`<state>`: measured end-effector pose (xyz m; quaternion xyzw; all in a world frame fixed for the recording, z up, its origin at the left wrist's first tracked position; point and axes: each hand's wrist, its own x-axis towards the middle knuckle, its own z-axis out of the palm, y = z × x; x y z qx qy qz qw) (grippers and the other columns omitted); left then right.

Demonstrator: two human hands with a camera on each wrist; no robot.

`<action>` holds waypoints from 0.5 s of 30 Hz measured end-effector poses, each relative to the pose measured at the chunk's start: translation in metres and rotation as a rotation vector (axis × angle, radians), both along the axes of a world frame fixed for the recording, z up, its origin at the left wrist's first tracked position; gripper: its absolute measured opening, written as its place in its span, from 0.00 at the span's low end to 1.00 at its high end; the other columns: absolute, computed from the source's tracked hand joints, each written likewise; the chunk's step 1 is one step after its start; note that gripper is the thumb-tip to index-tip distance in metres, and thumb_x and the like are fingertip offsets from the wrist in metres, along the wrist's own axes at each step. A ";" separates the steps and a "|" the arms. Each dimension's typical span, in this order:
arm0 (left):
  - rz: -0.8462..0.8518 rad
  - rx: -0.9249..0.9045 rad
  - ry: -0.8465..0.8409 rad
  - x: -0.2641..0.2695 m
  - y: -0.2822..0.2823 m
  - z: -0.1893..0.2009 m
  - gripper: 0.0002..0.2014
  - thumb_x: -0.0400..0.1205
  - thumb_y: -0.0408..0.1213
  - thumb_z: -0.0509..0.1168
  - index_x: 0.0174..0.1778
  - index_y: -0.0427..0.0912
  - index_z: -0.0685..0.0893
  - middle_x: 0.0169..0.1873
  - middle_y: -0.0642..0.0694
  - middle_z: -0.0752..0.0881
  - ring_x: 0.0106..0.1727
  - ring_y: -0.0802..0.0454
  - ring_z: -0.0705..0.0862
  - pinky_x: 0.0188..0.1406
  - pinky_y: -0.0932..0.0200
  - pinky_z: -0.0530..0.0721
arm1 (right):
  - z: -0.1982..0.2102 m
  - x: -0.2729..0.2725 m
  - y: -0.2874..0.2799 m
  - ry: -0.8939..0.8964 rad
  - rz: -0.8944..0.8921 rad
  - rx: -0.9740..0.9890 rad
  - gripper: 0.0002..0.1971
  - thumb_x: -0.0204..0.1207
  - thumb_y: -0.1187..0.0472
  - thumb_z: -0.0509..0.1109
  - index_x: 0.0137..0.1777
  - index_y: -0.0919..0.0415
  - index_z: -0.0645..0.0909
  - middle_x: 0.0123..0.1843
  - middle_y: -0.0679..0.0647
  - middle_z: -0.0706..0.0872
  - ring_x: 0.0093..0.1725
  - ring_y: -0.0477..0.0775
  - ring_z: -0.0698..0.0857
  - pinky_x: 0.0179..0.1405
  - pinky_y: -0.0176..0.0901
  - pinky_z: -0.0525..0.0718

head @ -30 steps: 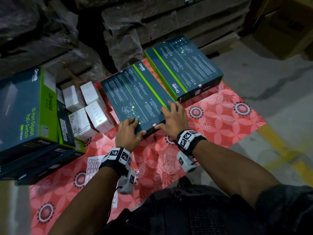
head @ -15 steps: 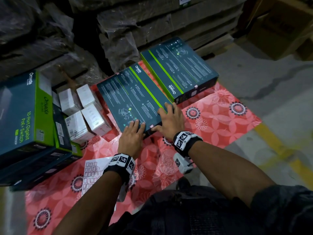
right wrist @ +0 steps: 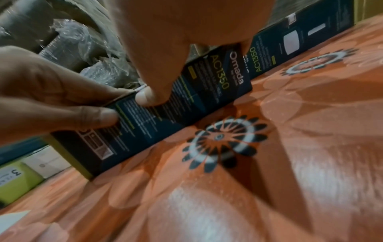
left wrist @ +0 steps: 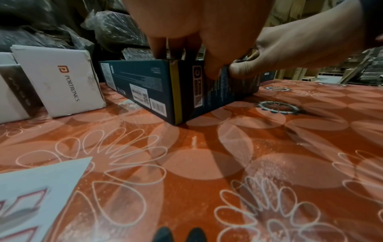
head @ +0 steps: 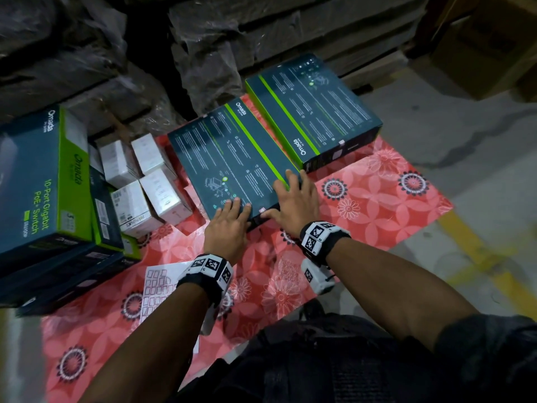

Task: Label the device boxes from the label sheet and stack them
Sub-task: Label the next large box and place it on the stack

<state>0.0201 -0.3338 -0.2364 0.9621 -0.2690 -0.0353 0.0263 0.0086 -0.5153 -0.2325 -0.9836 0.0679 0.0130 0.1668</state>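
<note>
Two dark teal Omada device boxes lie flat on a red floral mat (head: 363, 199). Both my hands hold the front edge of the near box (head: 232, 164). My left hand (head: 232, 210) has its fingers flat on the top and its thumb (left wrist: 213, 72) against the front side. My right hand (head: 290, 196) grips the box's near right corner the same way, thumb (right wrist: 145, 96) on the front face. A small pink-edged label (head: 262, 210) sits on the top between the hands. The far box (head: 313, 117) carries a similar label (head: 341, 142). The label sheet (head: 158, 283) lies under my left forearm.
A stack of large Omada switch boxes (head: 43, 184) stands at the left. Several small white boxes (head: 145, 181) sit between it and the near box. Plastic-wrapped pallets (head: 232, 39) close off the back. Bare concrete floor with a yellow line (head: 479, 251) lies to the right.
My left hand's fingers have gone from curled at the box's near corner to lying flat on its top. The right hand has stayed at the near right corner.
</note>
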 end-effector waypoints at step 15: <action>0.025 0.032 0.008 -0.002 -0.002 0.004 0.23 0.81 0.39 0.62 0.74 0.40 0.74 0.71 0.37 0.76 0.71 0.37 0.74 0.69 0.41 0.77 | -0.003 -0.001 -0.004 0.002 0.056 -0.081 0.37 0.70 0.29 0.70 0.72 0.52 0.71 0.83 0.60 0.64 0.83 0.73 0.56 0.77 0.67 0.63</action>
